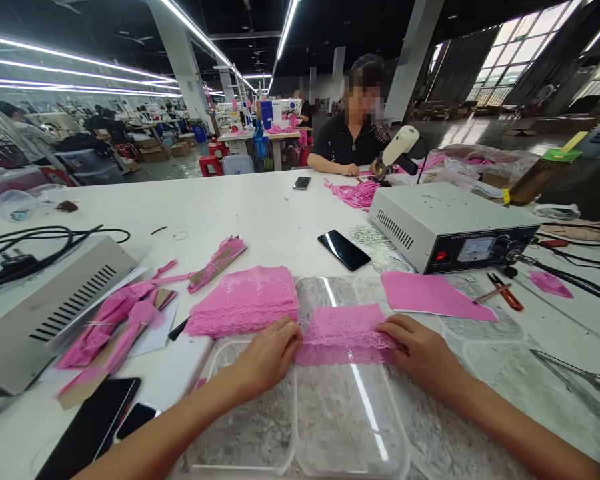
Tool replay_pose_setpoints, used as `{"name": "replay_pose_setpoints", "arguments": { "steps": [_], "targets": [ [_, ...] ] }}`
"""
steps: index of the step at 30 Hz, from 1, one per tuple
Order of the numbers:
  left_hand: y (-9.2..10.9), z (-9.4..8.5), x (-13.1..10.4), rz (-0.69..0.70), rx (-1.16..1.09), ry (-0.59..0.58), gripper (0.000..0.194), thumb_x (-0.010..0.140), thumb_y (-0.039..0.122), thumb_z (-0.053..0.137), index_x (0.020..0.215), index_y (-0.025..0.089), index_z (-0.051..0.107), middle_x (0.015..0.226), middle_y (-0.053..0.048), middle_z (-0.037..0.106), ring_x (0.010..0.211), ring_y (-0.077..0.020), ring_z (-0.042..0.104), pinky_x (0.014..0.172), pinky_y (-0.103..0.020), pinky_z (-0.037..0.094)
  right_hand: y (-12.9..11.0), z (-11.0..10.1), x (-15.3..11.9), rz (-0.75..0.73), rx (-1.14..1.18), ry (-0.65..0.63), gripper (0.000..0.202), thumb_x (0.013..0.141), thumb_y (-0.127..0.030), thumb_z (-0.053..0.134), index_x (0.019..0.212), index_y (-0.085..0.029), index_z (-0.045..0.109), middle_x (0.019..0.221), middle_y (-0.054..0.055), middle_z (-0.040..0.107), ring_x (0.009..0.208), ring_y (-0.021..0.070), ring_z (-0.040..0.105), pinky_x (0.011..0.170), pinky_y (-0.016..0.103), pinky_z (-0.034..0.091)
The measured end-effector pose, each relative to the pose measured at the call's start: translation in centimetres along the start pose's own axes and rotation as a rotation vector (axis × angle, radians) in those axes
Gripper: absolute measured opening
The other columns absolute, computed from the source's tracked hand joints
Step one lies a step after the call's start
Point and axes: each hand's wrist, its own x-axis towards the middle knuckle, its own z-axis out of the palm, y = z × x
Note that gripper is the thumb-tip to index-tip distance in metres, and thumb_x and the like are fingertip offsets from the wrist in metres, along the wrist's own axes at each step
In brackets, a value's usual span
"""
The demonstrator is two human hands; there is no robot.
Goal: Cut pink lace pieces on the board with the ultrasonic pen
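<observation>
A pink lace piece (347, 327) stretches between my two hands above a clear plastic sheet with rounded panels (350, 420). My left hand (273, 353) pinches its left end, close to the right edge of a stack of pink lace pieces (245, 300). At the other end, my right hand (415, 347) is closed on the lace, fingertips on its upper right corner. Just beyond the right hand lies a flat pink panel (435, 293) with a pale edge.
A grey power unit (440, 220) with a dial stands behind on the right, near orange-handled snips (507, 293) and metal scissors (580, 373). Phones lie about, one a black phone (343, 249). Bundled pink strips (115, 320) and another grey box (55, 313) are left. A co-worker (353, 133) sits opposite.
</observation>
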Motion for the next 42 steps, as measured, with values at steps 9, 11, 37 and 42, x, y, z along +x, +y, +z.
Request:
{"name": "replay_pose_setpoints", "arguments": {
  "steps": [9, 11, 37, 42],
  "targets": [
    [0.2, -1.9, 0.1, -0.041, -0.114, 0.088, 0.018, 0.092, 0.029, 0.038, 0.079, 0.022, 0.048, 0.085, -0.004, 0.058, 0.077, -0.0195, 0.053, 0.071, -0.032, 0.042, 1.2, -0.8, 0.5, 0.121, 0.089, 0.105, 0.033, 0.087, -0.017, 0.044, 0.100, -0.024, 0.073, 0.095, 0.006, 0.072, 0.081, 0.0196, 0.070, 0.067, 0.031, 0.058],
    [0.1, -1.9, -0.1, -0.078, -0.152, 0.112, 0.018, 0.092, 0.031, 0.039, 0.079, 0.022, 0.048, 0.082, -0.003, 0.059, 0.074, -0.0189, 0.053, 0.067, -0.031, 0.041, 1.3, -1.0, 0.7, 0.139, 0.116, 0.124, 0.030, 0.090, -0.021, 0.044, 0.097, -0.024, 0.073, 0.093, 0.006, 0.072, 0.079, 0.0199, 0.070, 0.065, 0.032, 0.057],
    [1.5, 0.6, 0.9, -0.210, -0.178, 0.121, 0.019, 0.086, 0.037, 0.054, 0.093, 0.019, 0.052, 0.074, -0.001, 0.061, 0.064, -0.0173, 0.059, 0.057, -0.026, 0.043, -5.2, 2.0, 6.1, -0.069, 0.263, -0.019, 0.021, 0.087, -0.012, 0.050, 0.090, -0.020, 0.069, 0.084, 0.004, 0.070, 0.074, 0.0173, 0.068, 0.065, 0.029, 0.054],
    [2.0, 0.6, 1.1, -0.182, 0.061, 0.090, 0.017, 0.079, 0.009, 0.052, 0.086, 0.017, 0.066, 0.081, -0.006, 0.069, 0.077, -0.0250, 0.065, 0.071, -0.035, 0.049, -4.4, 1.0, 5.6, -0.130, 0.272, 0.079, 0.025, 0.089, -0.013, 0.047, 0.098, -0.019, 0.069, 0.090, 0.005, 0.070, 0.078, 0.0165, 0.069, 0.067, 0.027, 0.056]
  ]
}}
